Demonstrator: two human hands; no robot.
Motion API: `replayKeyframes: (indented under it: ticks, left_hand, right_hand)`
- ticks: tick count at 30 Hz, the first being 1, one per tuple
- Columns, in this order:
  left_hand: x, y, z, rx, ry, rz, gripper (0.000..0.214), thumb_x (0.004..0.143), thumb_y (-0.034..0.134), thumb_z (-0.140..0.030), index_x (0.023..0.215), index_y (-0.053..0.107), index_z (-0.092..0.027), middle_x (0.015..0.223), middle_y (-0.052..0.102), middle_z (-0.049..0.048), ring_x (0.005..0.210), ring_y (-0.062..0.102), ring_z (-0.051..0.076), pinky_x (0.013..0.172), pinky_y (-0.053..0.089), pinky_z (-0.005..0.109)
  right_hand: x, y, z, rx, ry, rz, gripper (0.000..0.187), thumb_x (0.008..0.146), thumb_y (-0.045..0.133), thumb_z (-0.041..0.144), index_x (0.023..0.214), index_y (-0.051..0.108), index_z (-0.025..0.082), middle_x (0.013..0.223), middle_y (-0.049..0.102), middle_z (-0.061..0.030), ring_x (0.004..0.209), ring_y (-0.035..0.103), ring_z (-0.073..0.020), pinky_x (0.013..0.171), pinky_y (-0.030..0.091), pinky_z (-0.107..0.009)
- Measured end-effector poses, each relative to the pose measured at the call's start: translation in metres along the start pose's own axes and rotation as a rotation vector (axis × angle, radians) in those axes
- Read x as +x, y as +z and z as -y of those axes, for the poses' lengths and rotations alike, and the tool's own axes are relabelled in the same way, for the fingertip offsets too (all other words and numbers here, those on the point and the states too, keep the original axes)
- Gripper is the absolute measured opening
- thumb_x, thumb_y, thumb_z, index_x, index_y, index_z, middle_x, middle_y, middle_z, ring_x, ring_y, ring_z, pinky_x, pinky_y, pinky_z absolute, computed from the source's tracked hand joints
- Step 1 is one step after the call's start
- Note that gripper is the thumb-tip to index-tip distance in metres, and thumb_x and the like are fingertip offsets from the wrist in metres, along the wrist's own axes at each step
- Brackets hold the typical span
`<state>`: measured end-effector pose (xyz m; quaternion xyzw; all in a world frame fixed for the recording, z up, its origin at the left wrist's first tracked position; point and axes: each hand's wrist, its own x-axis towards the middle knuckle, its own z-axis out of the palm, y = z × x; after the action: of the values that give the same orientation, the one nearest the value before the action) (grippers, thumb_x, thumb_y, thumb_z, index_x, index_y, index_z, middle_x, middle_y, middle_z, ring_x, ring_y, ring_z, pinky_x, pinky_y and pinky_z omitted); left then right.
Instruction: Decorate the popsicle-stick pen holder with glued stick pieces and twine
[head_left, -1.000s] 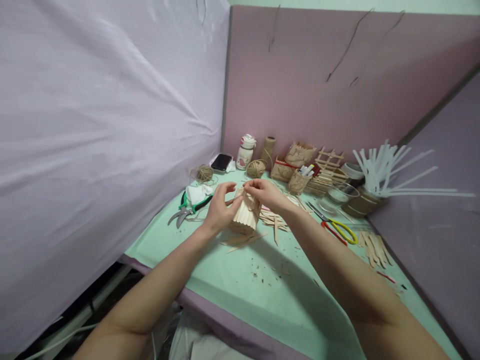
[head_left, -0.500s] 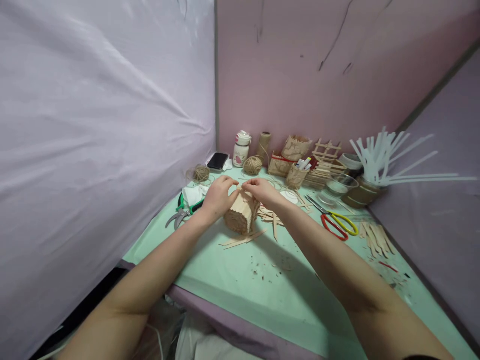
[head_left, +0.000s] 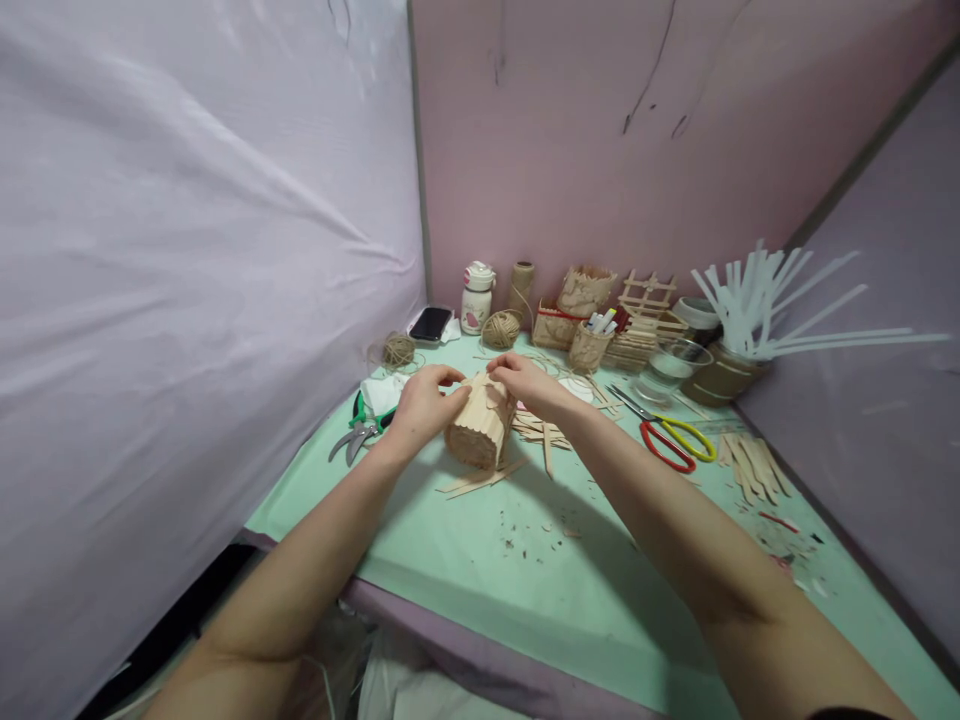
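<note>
A cylinder faced with pale wooden craft sticks (head_left: 480, 425) lies on its side on the green table, its scalloped round end toward me. My left hand (head_left: 429, 405) is at its left and far side, thumb on the sticks and fingers curled over the far edge. My right hand (head_left: 529, 385) is closed in a pinch at the far upper right of the cylinder; whatever lies between its fingertips is too small to make out. Loose craft sticks (head_left: 480, 482) lie just in front of the cylinder, and a pile of sticks (head_left: 544, 430) is under my right wrist.
Green-handled pruning shears (head_left: 356, 435) lie at left, red-and-yellow scissors (head_left: 679, 440) at right. Behind stand a bottle (head_left: 477, 300), twine balls (head_left: 501, 328), a pen cup (head_left: 590, 345), a glass bowl (head_left: 670, 370) and a pot of white strips (head_left: 724, 375). A phone (head_left: 431, 324) lies back left.
The view has shifted slightly. My left hand has moved a little down and left along the cylinder, its fingertips now farther from my right hand, which stays pinched at the far edge.
</note>
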<state>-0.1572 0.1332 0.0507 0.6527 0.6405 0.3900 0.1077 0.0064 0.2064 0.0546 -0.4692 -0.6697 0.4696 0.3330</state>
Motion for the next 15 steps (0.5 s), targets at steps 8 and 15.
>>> replayKeyframes:
  ticks: [8, 15]
  left_hand:
    - [0.009, -0.01, -0.024, 0.098, -0.071, 0.175, 0.019, 0.073, 0.062, -0.029, 0.085, 0.072, -0.019, 0.087, 0.074, 0.0047, 0.081, 0.066, 0.02, 0.074, 0.048, 0.03]
    - [0.002, -0.019, -0.035, 0.163, -0.061, 0.219, 0.019, 0.075, 0.061, -0.028, 0.087, 0.074, -0.02, 0.089, 0.075, 0.0036, 0.083, 0.066, 0.019, 0.071, 0.046, 0.029]
  right_hand:
    - [-0.001, -0.011, 0.0, 0.036, 0.091, 0.019, 0.016, 0.066, 0.056, 0.013, 0.08, 0.058, 0.02, 0.073, 0.059, 0.0006, 0.07, 0.053, -0.0159, 0.057, 0.038, -0.024]
    - [-0.006, -0.008, -0.001, 0.153, 0.074, 0.013, 0.021, 0.068, 0.053, 0.012, 0.088, 0.056, 0.018, 0.071, 0.06, 0.0009, 0.063, 0.055, -0.0138, 0.053, 0.039, -0.023]
